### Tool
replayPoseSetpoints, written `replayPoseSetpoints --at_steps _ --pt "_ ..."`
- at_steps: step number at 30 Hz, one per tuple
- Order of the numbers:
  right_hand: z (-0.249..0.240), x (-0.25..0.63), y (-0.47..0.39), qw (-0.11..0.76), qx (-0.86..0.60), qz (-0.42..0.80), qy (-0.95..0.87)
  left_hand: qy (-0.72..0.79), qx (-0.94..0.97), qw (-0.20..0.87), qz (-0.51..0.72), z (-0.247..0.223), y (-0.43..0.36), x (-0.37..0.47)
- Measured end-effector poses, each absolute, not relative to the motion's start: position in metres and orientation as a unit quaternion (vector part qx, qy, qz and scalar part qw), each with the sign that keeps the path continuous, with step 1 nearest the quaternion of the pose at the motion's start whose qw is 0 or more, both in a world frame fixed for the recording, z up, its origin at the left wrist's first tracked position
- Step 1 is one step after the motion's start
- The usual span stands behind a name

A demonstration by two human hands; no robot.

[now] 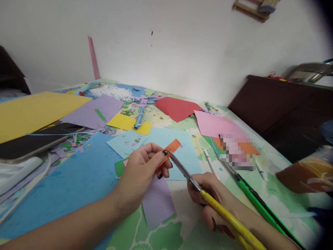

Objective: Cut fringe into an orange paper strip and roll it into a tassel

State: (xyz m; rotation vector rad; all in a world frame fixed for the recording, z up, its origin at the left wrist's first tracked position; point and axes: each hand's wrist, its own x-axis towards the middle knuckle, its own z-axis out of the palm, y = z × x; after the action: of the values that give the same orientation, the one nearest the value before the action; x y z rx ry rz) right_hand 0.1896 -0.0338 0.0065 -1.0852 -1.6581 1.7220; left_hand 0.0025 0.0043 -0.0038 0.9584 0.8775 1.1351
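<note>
Between the thumb and fingers of my left hand is a small orange paper strip, its far end sticking out to the upper right. My right hand grips a pair of scissors with yellow handles. The scissor tips meet the strip close to my left thumb; whether the blades are parted there I cannot tell. Under the hands lie a light blue sheet and a purple piece of paper. Part of the strip is hidden behind my left fingers.
A green utility knife lies to the right, near a bottle of orange drink. Coloured sheets, such as a red one, and paper scraps cover the table. At left lies a dark phone or tablet.
</note>
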Motion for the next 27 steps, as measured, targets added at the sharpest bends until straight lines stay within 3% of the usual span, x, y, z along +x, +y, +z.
replayPoseSetpoints --at_steps 7,27 --pt "0.0105 0.1859 -0.0357 0.252 -0.427 0.598 -0.63 0.382 0.418 0.658 0.496 -0.0035 0.0044 0.0034" --pt "0.0038 0.1866 -0.0342 0.254 -0.417 0.646 -0.587 0.371 0.408 0.668 0.499 -0.0027 0.0043 0.004"
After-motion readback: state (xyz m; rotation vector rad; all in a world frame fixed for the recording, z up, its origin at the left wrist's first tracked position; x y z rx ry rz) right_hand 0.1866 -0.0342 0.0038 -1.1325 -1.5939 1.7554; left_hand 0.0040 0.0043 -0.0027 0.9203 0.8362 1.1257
